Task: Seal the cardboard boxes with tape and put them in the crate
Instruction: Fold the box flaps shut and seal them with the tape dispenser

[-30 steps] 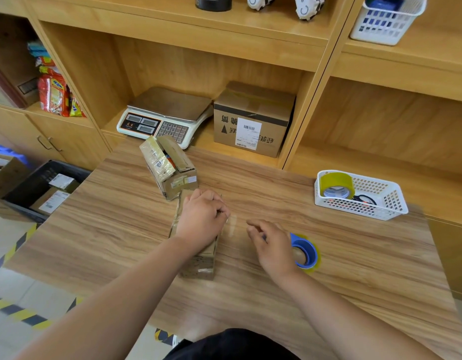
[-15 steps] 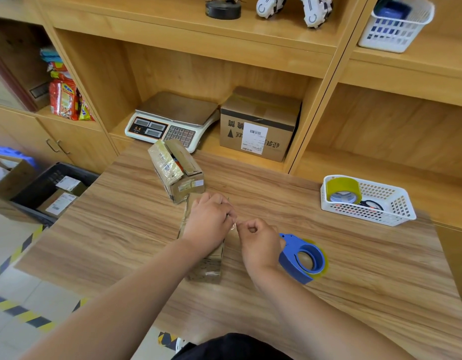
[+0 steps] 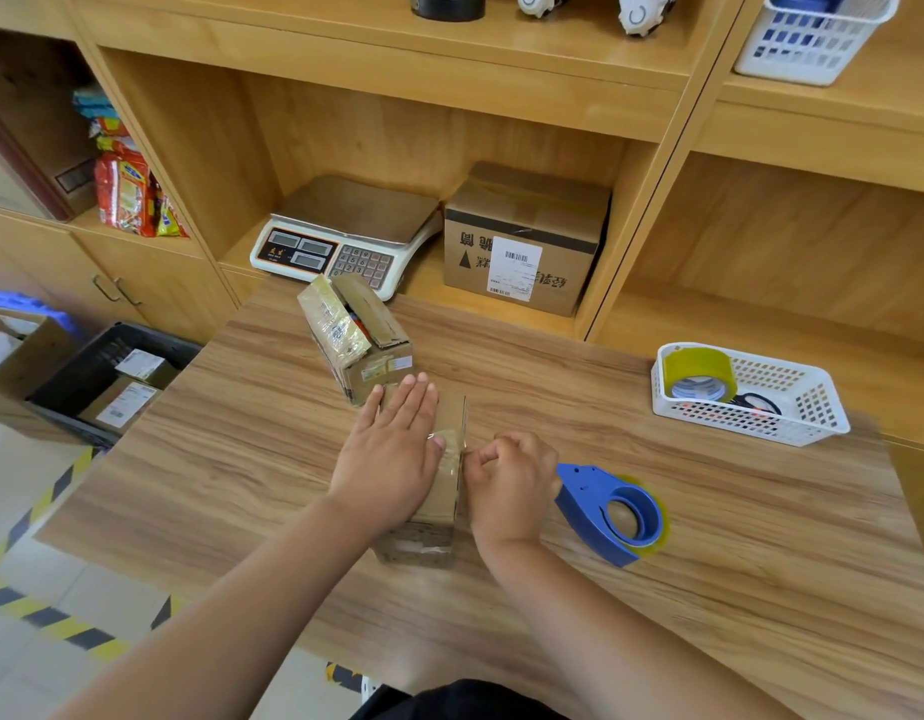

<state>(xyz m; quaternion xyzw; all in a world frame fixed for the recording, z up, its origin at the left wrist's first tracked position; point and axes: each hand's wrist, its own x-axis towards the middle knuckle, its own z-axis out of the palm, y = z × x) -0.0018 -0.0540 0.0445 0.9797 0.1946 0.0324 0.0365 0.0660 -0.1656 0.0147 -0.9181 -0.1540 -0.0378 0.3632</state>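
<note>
Step in hand: judged to be smoothing a tape strip (image 3: pixel 449 449) across the top of the cardboard box (image 3: pixel 418 545) and down over its right edge.
Method advised: the flat palm should bear down to stop the box sliding while the free end is drawn taut over the edge and rubbed flat, with no wrinkles.
Left hand (image 3: pixel 392 449): lay palm-down on the box top, fingers (image 3: pixel 413 402) straight and together, pointing away from the person.
Right hand (image 3: pixel 506 475): fingers were curled in at the box's right edge, apparently pinching the strip's end; the contact itself was partly hidden.
Box location: on the wooden table (image 3: pixel 709 589), near its front edge, under the left hand.
Second box (image 3: pixel 355 337): stood tilted just behind, a flap open, not yet sealed.
Tape dispenser (image 3: pixel 613 511): rested on the table just right of the right hand, unheld.
Crate (image 3: pixel 64 402): sat on the floor to the left, parcels already inside.
</note>
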